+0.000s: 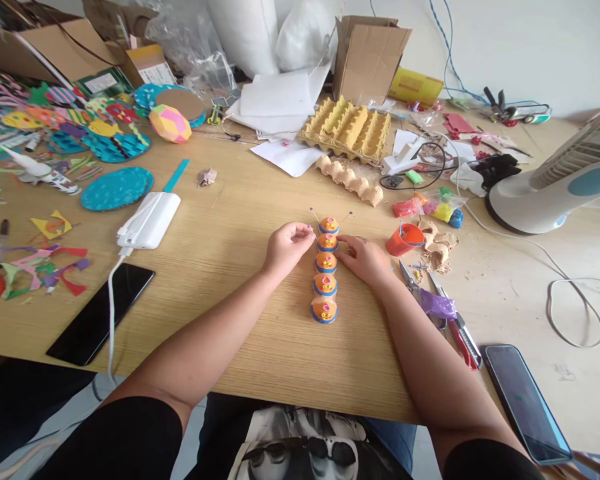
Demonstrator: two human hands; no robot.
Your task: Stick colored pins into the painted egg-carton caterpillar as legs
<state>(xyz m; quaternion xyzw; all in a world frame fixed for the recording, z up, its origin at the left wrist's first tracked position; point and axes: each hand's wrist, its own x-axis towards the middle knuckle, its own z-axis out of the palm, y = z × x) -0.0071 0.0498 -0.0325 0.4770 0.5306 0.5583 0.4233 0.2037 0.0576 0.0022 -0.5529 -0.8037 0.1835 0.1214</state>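
Observation:
A caterpillar made from an egg-carton strip [325, 261] lies lengthwise in front of me, with several orange domes edged in blue and small yellow and pink pieces on each. Two thin feelers with purple tips stick out from its far end. Left of the second dome, my left hand [290, 248] is closed in a pinch on a small purple-tipped stick, mostly hidden by the fingertips. My right hand [366, 259] rests on the table at the other side, thumb and forefinger apart, fingertips against or very near the caterpillar's edge.
Right of my right hand stand an orange cup [404, 240], scissors and a box cutter [464, 337]. A phone [527, 403] and a fan [540, 183] are farther right. Leftward lie a power bank [150, 220], another phone [101, 313] and paper scraps. Egg trays [347, 132] sit behind.

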